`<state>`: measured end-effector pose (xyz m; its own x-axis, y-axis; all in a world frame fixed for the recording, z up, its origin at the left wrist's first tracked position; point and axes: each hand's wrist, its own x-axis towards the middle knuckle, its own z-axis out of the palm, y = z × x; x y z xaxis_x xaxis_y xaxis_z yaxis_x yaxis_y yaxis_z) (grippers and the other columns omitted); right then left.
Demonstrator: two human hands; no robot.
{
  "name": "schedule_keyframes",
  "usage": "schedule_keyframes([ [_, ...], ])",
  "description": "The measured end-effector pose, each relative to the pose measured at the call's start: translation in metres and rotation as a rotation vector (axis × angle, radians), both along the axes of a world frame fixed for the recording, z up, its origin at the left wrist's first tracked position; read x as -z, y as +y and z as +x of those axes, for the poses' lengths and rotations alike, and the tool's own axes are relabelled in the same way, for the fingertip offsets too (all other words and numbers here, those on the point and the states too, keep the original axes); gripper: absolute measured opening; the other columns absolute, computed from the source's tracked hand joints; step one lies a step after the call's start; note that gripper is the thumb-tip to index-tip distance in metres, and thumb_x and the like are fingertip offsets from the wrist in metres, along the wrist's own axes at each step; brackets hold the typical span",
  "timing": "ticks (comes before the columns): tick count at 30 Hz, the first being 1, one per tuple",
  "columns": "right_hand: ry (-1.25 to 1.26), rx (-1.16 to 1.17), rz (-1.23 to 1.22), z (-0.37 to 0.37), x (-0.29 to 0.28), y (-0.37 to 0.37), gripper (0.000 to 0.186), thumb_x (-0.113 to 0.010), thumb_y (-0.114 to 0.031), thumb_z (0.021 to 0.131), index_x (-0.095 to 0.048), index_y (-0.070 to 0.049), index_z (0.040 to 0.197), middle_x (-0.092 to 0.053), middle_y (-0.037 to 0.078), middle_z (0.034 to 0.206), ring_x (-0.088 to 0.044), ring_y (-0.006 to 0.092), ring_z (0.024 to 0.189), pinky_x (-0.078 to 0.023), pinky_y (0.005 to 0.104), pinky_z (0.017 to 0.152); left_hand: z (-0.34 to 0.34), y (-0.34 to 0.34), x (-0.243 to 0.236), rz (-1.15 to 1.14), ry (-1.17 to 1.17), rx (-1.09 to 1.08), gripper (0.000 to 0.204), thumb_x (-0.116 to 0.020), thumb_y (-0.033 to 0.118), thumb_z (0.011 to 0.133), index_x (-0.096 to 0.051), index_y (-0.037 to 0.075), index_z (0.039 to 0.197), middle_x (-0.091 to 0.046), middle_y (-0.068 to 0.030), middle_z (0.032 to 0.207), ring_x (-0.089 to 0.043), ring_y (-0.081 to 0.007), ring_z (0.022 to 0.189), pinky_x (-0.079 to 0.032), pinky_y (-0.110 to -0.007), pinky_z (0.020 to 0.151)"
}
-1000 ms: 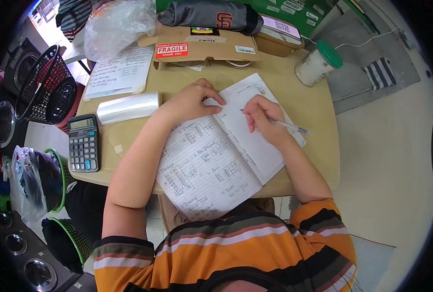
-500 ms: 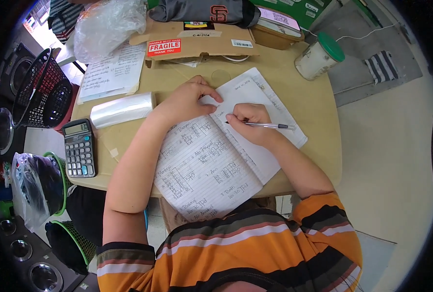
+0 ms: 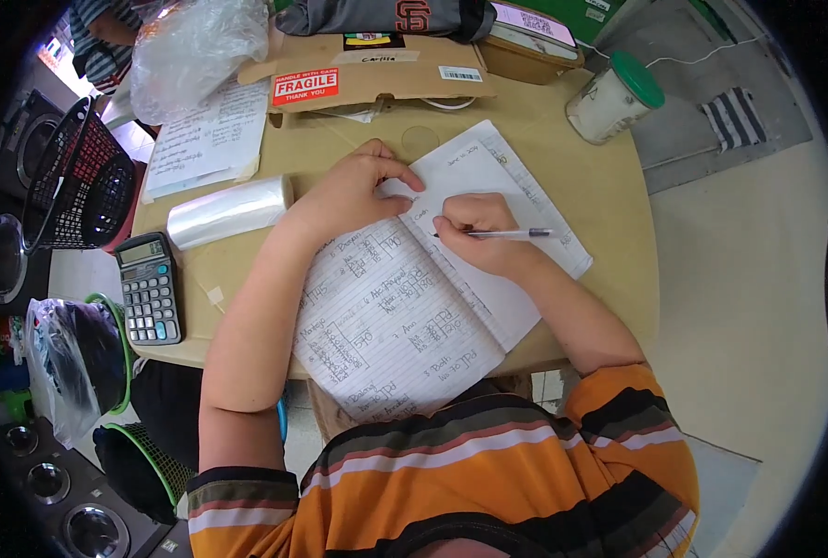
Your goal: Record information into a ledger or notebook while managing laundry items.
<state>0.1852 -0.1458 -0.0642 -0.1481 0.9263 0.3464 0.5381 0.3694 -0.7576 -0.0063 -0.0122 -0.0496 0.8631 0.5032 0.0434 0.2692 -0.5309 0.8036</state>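
An open notebook (image 3: 400,312) lies slanted before me, its left page full of handwriting and its right page mostly blank with a few words near the top. My right hand (image 3: 481,231) grips a clear-barrelled pen (image 3: 526,232), the dark tip at the right page close to the centre fold. Across the top of the left page rests my left hand (image 3: 363,193), empty, thumb and forefinger apart at the fold. Left of that forearm lie a roll of clear plastic (image 3: 230,212) and a grey calculator (image 3: 152,293).
A cardboard box (image 3: 386,74), plastic bag (image 3: 195,60) and written sheets (image 3: 205,139) sit at the table's far side. A green-lidded jar (image 3: 609,104) stands far right. Baskets (image 3: 74,181) and front-loading machines (image 3: 95,530) are on the left. Another person's arm (image 3: 112,30) shows far left.
The view has shifted slightly. My right hand and the pen stay at nearly the same spot on the page, and the left hand keeps its place. The other person's arm shows more now.
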Motion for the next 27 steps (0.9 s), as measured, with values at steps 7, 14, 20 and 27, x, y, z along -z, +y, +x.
schedule_keyframes([
  [7, 0.012, 0.046, 0.001, -0.0048, -0.0038, 0.0002, 0.033, -0.068, -0.001, 0.085, -0.040, -0.002, 0.067, -0.040, 0.004, 0.059, -0.036, 0.0112, 0.054, -0.031, 0.0313, 0.049, 0.0004, 0.0007, 0.0031, -0.009, -0.026, 0.001, 0.030, -0.076, 0.008, 0.078, -0.073, 0.011, 0.108, -0.054, -0.0068, 0.107, -0.057, -0.0213, 0.104, -0.048, -0.030, 0.087],
  [14, -0.010, 0.055, 0.045, -0.0035, -0.0012, 0.0015, 0.034, -0.067, 0.001, 0.084, -0.039, -0.002, 0.065, -0.040, 0.005, 0.058, -0.036, 0.0131, 0.053, -0.031, 0.0321, 0.049, 0.0005, -0.0002, -0.0007, -0.007, 0.007, -0.013, 0.029, -0.076, 0.007, 0.078, -0.073, 0.011, 0.107, -0.054, -0.0061, 0.106, -0.057, -0.0212, 0.104, -0.049, -0.031, 0.086],
  [20, 0.001, 0.066, 0.057, -0.0034, -0.0012, 0.0013, 0.035, -0.067, 0.001, 0.084, -0.038, -0.001, 0.063, -0.038, 0.005, 0.056, -0.034, 0.0135, 0.051, -0.029, 0.0330, 0.047, 0.0002, -0.0012, -0.0018, 0.019, 0.005, -0.007, 0.029, -0.077, 0.008, 0.077, -0.073, 0.011, 0.106, -0.055, -0.0059, 0.104, -0.057, -0.0208, 0.102, -0.048, -0.030, 0.085],
  [27, 0.017, 0.129, 0.056, -0.0032, -0.0004, 0.0002, 0.031, -0.064, 0.003, 0.081, -0.037, -0.001, 0.066, -0.038, 0.008, 0.056, -0.037, 0.0163, 0.051, -0.033, 0.0347, 0.049, 0.0004, -0.0011, -0.0008, 0.000, 0.005, -0.013, 0.030, -0.076, 0.007, 0.077, -0.073, 0.011, 0.106, -0.055, -0.0059, 0.105, -0.056, -0.0209, 0.103, -0.047, -0.030, 0.087],
])
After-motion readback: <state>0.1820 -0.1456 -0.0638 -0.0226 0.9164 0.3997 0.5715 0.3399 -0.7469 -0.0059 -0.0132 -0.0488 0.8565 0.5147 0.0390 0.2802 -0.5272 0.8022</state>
